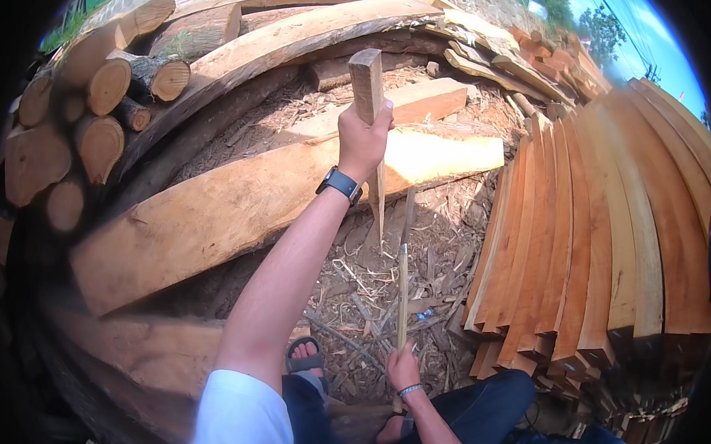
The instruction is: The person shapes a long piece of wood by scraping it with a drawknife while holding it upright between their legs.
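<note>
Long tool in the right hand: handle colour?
Pale tan handle; it shows in the head view, the only one.

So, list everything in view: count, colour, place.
Pointed stake: one, brown, upper centre
Long-handled tool: one, pale handle, dark blade, centre
Sawn slabs: several, tan, left and centre
Logs: many, brown, left
Stacked planks: many, orange-brown, right
Wood chips: countless, brown, centre
Trees: several, green, upper right
Sky: one, blue, upper right
Watch: one, black, centre
Bracelet: one, silvery, lower centre
Sandals: two, dark, lower centre
Sleeve: one, white, lower left
Trousers: one pair, dark blue, bottom
Left hand: one, bare, around stake
Right hand: one, bare, around tool
</note>
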`<state>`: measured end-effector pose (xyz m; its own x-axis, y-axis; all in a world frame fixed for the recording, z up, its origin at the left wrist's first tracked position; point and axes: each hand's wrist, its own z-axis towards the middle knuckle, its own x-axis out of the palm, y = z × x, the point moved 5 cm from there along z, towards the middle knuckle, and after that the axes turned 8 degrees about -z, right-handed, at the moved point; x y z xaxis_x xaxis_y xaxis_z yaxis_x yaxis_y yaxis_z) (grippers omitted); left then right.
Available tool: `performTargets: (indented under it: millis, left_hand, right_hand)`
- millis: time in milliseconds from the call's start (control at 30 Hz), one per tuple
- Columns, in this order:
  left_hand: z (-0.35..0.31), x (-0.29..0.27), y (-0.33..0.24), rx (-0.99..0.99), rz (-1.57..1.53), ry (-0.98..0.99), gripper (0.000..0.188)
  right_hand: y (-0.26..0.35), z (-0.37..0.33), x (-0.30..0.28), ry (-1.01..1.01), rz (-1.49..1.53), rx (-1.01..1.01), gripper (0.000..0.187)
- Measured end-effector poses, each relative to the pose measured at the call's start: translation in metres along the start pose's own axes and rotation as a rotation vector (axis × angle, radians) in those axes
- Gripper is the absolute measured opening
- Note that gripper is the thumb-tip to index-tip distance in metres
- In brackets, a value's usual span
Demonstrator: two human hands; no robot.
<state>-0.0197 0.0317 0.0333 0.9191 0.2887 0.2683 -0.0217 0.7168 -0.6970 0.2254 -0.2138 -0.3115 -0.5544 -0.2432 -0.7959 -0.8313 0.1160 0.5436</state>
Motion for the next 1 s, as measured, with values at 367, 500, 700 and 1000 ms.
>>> performTargets:
  millis: [367, 500, 700, 1000]
  left_hand:
    - [-0.001, -0.006, -0.003, -0.006, 0.054, 0.023, 0.028]
    - [-0.001, 0.005, -0.003, -0.026, 0.048, 0.038, 0.028]
    - [0.000, -0.006, -0.001, -0.014, 0.031, 0.008, 0.028]
    - [0.002, -0.010, -0.002, -0.016, 0.047, -0.010, 0.029]
  right_hand:
    - [0.012, -0.002, 0.007, -0.032, 0.020, -0.009, 0.033]
    - [-0.021, 0.004, 0.032, 0.146, -0.042, 0.031, 0.032]
    - [0.000, 0.002, 0.017, -0.003, 0.001, -0.029, 0.032]
    - [-0.013, 0.001, 0.031, 0.104, -0.058, 0.015, 0.034]
